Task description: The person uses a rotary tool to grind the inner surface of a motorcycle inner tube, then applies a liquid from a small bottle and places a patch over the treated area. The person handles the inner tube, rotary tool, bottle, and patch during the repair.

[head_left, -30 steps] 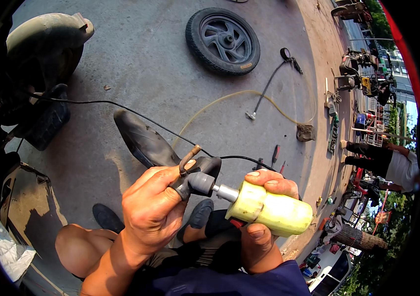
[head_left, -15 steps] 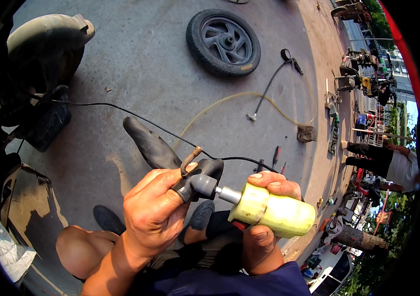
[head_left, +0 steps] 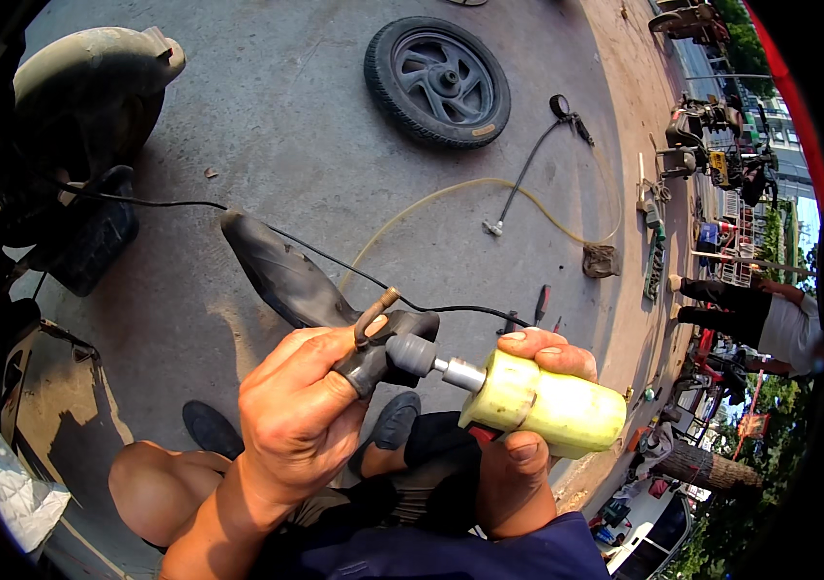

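My left hand grips a folded part of a black rubber inner tube near its bent metal valve stem. My right hand holds a yellow-green power tool. The tool's dark round tip presses against the rubber pinched in my left hand. The rest of the tube trails away over the concrete toward the upper left. A black cable runs across the ground behind the tube.
A loose scooter wheel lies on the concrete ahead. A scooter's rear stands at left. A yellowish hose and hand tools lie on the ground. Another person crouches at right near parked bikes. My knee is below.
Both hands, the tube and the tool have shifted slightly right and down in view. The grip on each is unchanged.
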### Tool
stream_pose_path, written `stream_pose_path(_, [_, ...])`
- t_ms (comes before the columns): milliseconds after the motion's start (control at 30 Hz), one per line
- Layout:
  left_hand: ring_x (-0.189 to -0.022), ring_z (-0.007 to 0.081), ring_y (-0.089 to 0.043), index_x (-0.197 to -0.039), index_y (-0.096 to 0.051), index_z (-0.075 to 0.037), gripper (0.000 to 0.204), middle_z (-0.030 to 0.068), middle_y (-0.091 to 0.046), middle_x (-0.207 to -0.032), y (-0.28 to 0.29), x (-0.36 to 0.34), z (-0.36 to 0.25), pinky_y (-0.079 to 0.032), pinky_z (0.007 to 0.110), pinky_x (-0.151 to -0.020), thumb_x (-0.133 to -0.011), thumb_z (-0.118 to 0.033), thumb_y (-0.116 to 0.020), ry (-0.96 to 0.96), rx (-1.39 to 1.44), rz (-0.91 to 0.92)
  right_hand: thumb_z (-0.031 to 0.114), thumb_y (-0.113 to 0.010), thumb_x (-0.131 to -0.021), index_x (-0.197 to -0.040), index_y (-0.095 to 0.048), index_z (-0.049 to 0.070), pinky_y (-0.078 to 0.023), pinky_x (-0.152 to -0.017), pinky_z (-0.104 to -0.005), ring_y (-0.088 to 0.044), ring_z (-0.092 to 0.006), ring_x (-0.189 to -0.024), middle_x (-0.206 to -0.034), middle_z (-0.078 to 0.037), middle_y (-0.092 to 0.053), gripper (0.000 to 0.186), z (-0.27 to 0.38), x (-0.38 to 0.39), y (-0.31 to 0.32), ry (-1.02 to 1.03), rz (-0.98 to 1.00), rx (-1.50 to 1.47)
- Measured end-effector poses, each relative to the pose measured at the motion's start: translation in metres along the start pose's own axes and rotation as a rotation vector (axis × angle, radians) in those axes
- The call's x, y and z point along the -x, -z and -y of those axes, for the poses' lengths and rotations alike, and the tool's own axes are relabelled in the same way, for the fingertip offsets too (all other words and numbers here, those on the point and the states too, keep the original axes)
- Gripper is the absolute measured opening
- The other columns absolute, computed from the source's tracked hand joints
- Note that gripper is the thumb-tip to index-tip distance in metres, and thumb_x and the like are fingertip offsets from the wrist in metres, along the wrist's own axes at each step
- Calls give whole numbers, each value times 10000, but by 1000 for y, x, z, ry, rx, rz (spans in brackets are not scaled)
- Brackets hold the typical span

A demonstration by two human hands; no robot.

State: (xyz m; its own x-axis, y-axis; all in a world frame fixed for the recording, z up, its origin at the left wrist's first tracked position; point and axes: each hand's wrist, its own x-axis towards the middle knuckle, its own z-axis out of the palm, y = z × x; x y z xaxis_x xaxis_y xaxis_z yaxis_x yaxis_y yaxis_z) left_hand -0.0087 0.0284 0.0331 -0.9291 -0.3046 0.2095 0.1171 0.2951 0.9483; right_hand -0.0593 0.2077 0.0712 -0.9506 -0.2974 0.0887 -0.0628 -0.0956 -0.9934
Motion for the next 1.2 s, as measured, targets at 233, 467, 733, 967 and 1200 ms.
stream_pose_path(233, [-862, 287, -686, -998, -738, -7, 367, 124, -718, -1050, 2, 4, 3, -549, 330, -731, -653, 115, -708, 26, 71, 17, 424, -866, -698, -1182, -524, 44, -431, -976, -379, -574, -255, -1078, -1116, -169, -598, 704, -2, 2, -5, 18, -79, 33])
stream_pose_path(467, [-866, 272, -691, -1011, -735, 6, 340, 141, -721, -1032, 1, 1, -1, -548, 326, -749, -689, 116, -716, 75, 128, 5, 462, -874, -665, -1165, -537, 40, -410, -972, -354, -567, -245, -1067, -1099, -164, -597, 736, 2, 4, -7, -37, -148, 15])
stream_pose_path(733, [-876, 273, -696, -1020, -733, 12, 311, 148, -722, -1036, 4, 3, -3, -542, 323, -770, -727, 112, -713, 153, 176, -5, 442, -880, -676, -1176, -526, 50, -434, -931, -309, -561, -230, -1079, -1109, -159, -596, 727, 0, 6, -6, -17, -82, -21])
stream_pose_path(967, [-932, 280, -698, -1040, -723, 26, 303, 159, -716, -1069, 2, 5, -5, -543, 331, -808, -749, 112, -710, 158, 246, 30, 459, -875, -679, -1212, -523, 62, -457, -889, -302, -544, -219, -1077, -1143, -150, -582, 752, -7, 2, 1, 36, -44, 1])
stream_pose_path(1200, [-918, 208, -675, -1044, -710, 54, 232, 179, -699, -1081, 2, 6, -5, -552, 282, -733, -818, 98, -684, 176, 319, 17, 473, -868, -679, -1217, -522, 61, -457, -888, -300, -543, -222, -1075, -1153, -157, -576, 761, -7, 1, -2, 42, -38, -11])
